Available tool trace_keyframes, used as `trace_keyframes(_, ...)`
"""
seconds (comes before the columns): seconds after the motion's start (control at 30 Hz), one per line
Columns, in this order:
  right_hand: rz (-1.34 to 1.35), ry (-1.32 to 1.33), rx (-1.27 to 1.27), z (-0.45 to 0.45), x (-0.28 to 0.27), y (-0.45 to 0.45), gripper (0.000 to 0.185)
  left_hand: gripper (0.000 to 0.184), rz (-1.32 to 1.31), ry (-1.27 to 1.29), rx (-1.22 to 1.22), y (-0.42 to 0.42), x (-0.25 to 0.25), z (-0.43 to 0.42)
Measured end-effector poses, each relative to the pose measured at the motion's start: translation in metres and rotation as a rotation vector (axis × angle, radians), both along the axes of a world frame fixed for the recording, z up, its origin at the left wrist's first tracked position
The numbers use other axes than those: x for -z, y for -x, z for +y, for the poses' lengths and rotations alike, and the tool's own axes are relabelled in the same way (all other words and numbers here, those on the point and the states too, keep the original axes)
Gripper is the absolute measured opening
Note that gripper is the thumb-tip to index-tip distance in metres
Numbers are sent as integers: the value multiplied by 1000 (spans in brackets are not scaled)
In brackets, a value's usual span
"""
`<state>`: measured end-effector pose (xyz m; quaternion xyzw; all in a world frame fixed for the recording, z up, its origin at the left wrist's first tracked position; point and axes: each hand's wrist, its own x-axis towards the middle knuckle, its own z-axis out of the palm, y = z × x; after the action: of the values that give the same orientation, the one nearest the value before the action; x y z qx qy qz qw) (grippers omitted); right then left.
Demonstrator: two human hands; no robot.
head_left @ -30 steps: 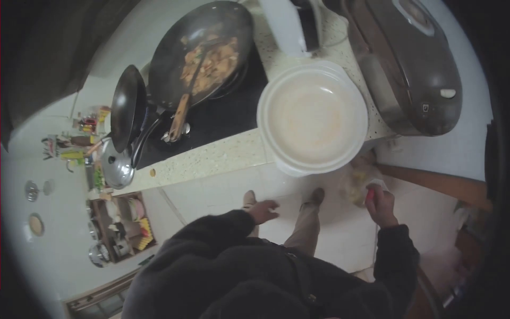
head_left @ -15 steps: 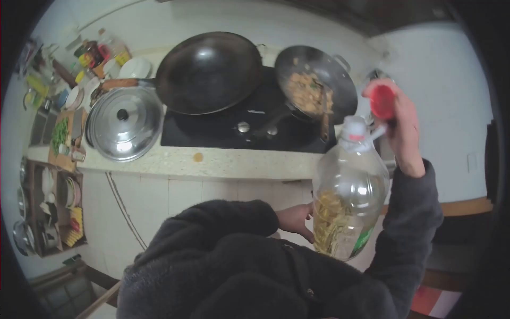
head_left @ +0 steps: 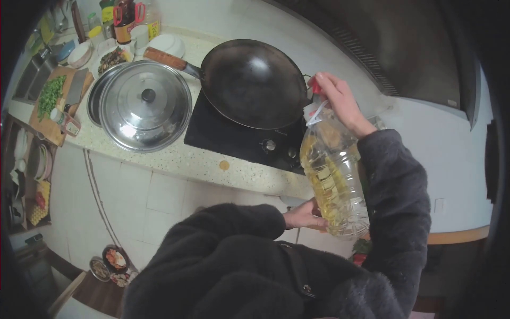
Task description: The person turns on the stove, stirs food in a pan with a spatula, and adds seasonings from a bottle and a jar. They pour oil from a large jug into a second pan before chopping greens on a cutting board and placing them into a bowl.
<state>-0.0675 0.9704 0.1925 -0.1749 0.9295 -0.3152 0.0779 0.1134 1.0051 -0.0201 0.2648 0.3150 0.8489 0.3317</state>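
Note:
A large clear plastic oil bottle with yellow oil in it leans in front of the counter, its neck towards the stove. My left hand grips it low on its left side; part of the fingers is behind the plastic. At the neck, my right hand has its fingers closed on a red cap. Whether the cap sits on the mouth or just beside it, I cannot tell. A dark wok with a wooden handle rests on the black stove, left of the cap.
A steel pan with a glass lid stands left of the stove. Beyond it are a cutting board with chopped greens, a cleaver and sauce bottles. The range hood hangs at upper right.
My right hand has brought the red cap leftward to the bottle's neck. The bottle now leans more to the left. My view has turned, and the second pan with food is mostly hidden.

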Motion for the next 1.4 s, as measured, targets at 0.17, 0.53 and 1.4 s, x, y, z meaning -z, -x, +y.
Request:
trace_keyframes(0.17, -35, -105, 31, -8, 18, 27, 45, 85, -65, -219, 90, 12, -11, -7)
trace_keyframes(0.53, -174, -289, 138, -5, 33, 95, 48, 79, -125, -174, 218, 41, -36, -35)
trace_keyframes(1.4, -90, -210, -105, -132, 4, 81, 49, 58, -246, -50, -262, 20, -71, -132)
